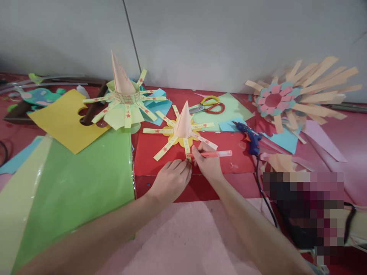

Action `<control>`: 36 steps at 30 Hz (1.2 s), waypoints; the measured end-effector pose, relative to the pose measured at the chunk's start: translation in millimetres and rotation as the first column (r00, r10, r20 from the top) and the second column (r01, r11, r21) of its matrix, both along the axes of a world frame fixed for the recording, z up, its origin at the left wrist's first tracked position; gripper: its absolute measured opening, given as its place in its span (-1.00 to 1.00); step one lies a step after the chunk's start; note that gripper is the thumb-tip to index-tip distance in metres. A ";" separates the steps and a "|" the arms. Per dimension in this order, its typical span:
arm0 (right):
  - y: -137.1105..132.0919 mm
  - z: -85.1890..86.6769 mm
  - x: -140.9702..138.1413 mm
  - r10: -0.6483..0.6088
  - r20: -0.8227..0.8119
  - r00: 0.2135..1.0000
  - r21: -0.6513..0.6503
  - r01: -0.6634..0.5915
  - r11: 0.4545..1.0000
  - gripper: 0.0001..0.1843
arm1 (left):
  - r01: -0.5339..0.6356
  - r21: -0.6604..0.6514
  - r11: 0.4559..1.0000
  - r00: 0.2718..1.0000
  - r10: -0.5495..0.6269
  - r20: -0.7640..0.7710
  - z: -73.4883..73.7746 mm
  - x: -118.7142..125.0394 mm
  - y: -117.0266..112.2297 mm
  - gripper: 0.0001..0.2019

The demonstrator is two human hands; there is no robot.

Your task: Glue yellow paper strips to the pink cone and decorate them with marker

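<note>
My right hand [208, 162] grips a red marker pen [219, 154], its tip down on the front strip of a paper craft. This craft has a pale pink cone [183, 125] standing on a yellow scalloped base [183, 144], with pale strips spreading out around it. Red stars and writing mark several of the strips. My left hand [172, 179] has its fingers curled together at the end of the same front strip [186, 144], pressing it down. Whether the strip is pinched is hidden by the fingers. Beneath lies a red sheet [151, 160].
Behind left stands a similar taller paper craft [125, 95]. Scissors [208, 107] lie behind the cone. A blue glue gun [250, 137] with a black cord rests to the right, near a fringed paper flower [273, 100]. Green sheets [86, 183] and yellow paper [63, 118] cover the left.
</note>
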State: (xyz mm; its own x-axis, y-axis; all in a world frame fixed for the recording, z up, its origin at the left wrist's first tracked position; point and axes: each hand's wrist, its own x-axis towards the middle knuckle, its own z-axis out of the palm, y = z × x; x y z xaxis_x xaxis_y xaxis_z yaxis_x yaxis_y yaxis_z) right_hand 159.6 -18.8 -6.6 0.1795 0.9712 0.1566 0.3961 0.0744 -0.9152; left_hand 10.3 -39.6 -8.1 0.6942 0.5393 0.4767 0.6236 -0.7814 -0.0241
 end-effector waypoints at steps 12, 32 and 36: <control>-0.8 2.6 0.2 -0.019 0.015 1.000 -0.007 0.019 1.000 -0.64 | -0.009 0.002 1.000 1.000 0.009 -0.008 0.8 0.1 -0.1 -0.76; 1.2 -0.5 0.2 -0.070 0.083 0.994 0.117 0.060 0.991 -0.66 | -0.014 0.016 1.000 1.000 0.014 -0.013 0.7 0.8 0.2 -0.76; 1.8 -1.0 -0.3 -0.078 0.062 0.995 0.097 0.072 0.993 -0.66 | -0.010 0.006 1.000 1.000 0.010 -0.008 1.4 0.2 0.2 -0.76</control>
State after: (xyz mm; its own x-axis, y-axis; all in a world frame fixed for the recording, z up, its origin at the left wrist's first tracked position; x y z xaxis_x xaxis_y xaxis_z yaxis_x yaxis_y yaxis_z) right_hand 159.3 -17.1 -7.6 0.2375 0.9358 0.2606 0.4630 0.1267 -0.8772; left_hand 10.4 -39.5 -6.8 0.6926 0.5432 0.4745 0.6309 -0.7751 -0.0335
